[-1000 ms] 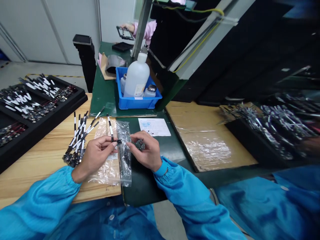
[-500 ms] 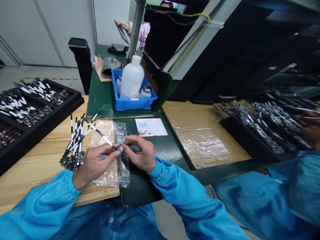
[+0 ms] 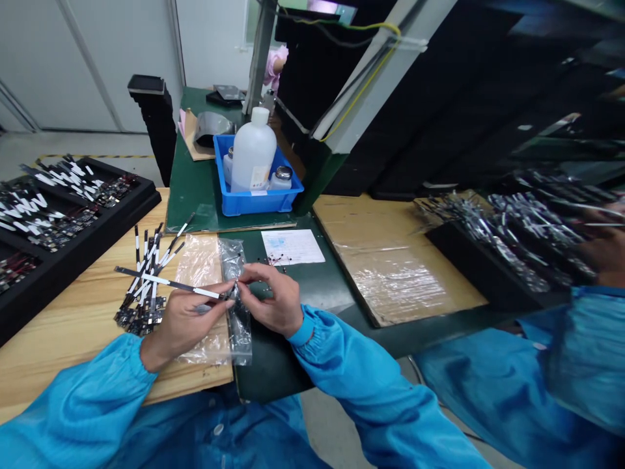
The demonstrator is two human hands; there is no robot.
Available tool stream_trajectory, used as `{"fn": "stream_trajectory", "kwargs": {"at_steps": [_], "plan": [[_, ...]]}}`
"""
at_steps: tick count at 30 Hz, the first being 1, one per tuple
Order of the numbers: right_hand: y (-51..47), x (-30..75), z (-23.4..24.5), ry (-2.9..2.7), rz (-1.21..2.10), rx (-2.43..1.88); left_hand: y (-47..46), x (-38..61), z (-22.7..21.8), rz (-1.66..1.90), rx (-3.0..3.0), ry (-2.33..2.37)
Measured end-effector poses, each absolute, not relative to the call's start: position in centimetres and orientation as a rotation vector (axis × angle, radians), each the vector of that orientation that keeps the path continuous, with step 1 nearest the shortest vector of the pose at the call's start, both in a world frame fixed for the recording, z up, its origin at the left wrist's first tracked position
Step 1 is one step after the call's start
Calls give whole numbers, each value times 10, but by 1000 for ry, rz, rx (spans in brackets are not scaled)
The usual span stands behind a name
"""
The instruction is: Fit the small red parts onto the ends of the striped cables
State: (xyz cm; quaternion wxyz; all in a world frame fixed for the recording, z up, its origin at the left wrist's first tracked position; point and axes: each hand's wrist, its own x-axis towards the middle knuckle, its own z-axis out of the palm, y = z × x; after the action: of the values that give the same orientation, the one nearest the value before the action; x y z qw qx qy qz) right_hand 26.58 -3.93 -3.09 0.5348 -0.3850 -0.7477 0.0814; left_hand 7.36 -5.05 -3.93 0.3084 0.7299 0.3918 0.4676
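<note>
My left hand (image 3: 188, 319) pinches one end of a thin black-and-white flex cable strip (image 3: 163, 282) that sticks out level to the left. My right hand (image 3: 272, 301) pinches the same end of the strip from the right, fingertips meeting those of the left hand. Both hands hover over clear plastic bags (image 3: 233, 299) lying across the edge of the wooden board (image 3: 73, 312) and the green mat (image 3: 312, 286). A loose pile of similar strips (image 3: 146, 277) lies just left of my left hand.
A black tray (image 3: 73, 215) of strips and small boards sits at the left. A blue bin (image 3: 254, 195) holds a white bottle (image 3: 252, 153). A paper sheet (image 3: 291, 246) lies on the mat. At the right a co-worker's blue sleeve (image 3: 590, 326) reaches a tray of parts (image 3: 493, 234).
The strip in my hands has swung from pointing up and away to lying level, pointing left. My hands stayed pinched together at its end. The person in pink at the back has moved mostly out of sight.
</note>
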Motion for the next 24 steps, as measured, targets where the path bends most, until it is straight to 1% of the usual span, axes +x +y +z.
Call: {"fn": "stream_trajectory", "kwargs": {"at_steps": [4, 9, 18, 24], "plan": [[-39, 265, -31, -1797, 95, -889, -51, 75, -41, 1285, 1942, 998], [-39, 264, -34, -1808, 47, -871, -54, 75, -44, 1282, 1905, 1022], [-42, 267, -36, -1891, 129, -908, -54, 75, -38, 1202, 1829, 1096], [-41, 266, -36, -1888, 119, -917, -54, 75, -39, 1151, 1760, 1108]]}}
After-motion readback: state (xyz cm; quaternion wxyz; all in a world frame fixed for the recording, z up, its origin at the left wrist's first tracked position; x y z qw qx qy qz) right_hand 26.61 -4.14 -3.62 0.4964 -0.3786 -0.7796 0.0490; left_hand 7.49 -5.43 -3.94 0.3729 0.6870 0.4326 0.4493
